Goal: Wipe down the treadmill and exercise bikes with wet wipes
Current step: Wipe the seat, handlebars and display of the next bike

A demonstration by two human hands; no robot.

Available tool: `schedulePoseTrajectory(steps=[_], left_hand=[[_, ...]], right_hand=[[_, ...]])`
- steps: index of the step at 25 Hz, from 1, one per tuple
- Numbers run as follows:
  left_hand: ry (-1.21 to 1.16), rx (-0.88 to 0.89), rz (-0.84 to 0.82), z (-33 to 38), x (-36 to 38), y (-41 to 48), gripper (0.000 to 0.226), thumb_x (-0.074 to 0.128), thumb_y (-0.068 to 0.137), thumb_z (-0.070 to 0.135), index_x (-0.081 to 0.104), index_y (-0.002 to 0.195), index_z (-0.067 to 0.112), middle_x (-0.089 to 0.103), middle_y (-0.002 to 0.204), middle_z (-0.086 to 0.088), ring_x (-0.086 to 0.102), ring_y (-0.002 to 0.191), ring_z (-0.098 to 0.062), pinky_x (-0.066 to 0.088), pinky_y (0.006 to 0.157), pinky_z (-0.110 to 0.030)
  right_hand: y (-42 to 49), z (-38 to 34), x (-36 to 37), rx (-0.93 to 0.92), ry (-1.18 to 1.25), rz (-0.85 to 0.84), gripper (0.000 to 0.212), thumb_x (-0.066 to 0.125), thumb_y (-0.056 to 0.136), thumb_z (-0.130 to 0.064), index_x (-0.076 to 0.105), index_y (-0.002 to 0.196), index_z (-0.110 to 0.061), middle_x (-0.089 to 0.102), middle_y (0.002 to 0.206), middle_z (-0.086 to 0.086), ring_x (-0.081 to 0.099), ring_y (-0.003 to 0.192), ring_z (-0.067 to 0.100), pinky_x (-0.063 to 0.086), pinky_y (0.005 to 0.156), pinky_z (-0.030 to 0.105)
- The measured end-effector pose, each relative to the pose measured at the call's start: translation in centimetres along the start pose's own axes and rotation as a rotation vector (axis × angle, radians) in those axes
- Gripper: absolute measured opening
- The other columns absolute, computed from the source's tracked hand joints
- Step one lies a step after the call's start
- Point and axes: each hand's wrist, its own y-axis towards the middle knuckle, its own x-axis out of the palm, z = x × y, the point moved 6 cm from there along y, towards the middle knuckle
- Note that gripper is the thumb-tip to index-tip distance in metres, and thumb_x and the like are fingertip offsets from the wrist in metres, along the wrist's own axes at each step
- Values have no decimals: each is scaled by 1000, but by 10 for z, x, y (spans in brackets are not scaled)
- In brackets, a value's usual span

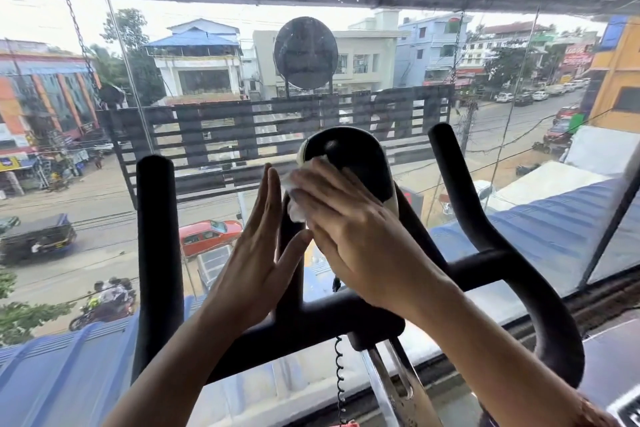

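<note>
Head view: one exercise bike's handlebar (pixel 311 319), with two upright grips; everything below it is cut off at the bottom edge. One wet wipe (pixel 294 206) lies on the left edge of the single console (pixel 349 156), mostly hidden beneath the right hand (pixel 349 229), whose extended fingers press it flat. The left hand (pixel 256 253) is held flat, fingers straight, beside the console post, gripping nothing. One coiled cable (pixel 341 374) hangs below.

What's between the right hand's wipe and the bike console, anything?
Nothing visible. The right hand presses the wet wipe directly against the console at its lower left edge. The left hand is held flat off to the left, not in the wipe's way.
</note>
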Motion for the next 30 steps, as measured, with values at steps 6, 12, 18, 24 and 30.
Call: schedulePoseTrajectory(steps=[6,12,18,24,30], left_hand=[[-20,48,-119,1,6,-2,83,35,94,58,-5,151,15,-1,160,3,0,145,1,5,110,-5],[37,15,-105,-1,7,-2,79,37,91,58,1,152,24,-1,159,12,2,146,-2,7,118,-22],[37,16,-95,-3,9,-2,78,39,92,55,2,153,24,4,161,6,4,147,-7,17,119,-42],[64,64,-112,7,8,-1,79,43,91,54,1,153,31,-4,161,13,2,148,-7,20,118,-45],[110,67,-101,6,8,-1,78,42,91,56,-1,152,34,-5,160,15,3,147,-5,10,117,-20]], right_hand=[[-30,5,-2,-128,-93,-126,44,42,100,-18,43,143,-17,34,153,-5,18,146,12,21,118,41],[48,48,-13,192,71,29,45,34,98,-25,53,134,-5,50,141,11,35,139,29,27,115,46],[-63,-5,2,172,183,-28,49,40,99,-16,33,147,-16,20,158,-6,11,147,13,16,119,30],[-44,8,7,343,230,113,51,36,100,-17,25,150,-13,15,159,0,6,148,18,12,120,29],[-72,16,7,408,228,222,50,36,101,-13,24,149,-10,19,159,2,11,147,18,15,119,29]])
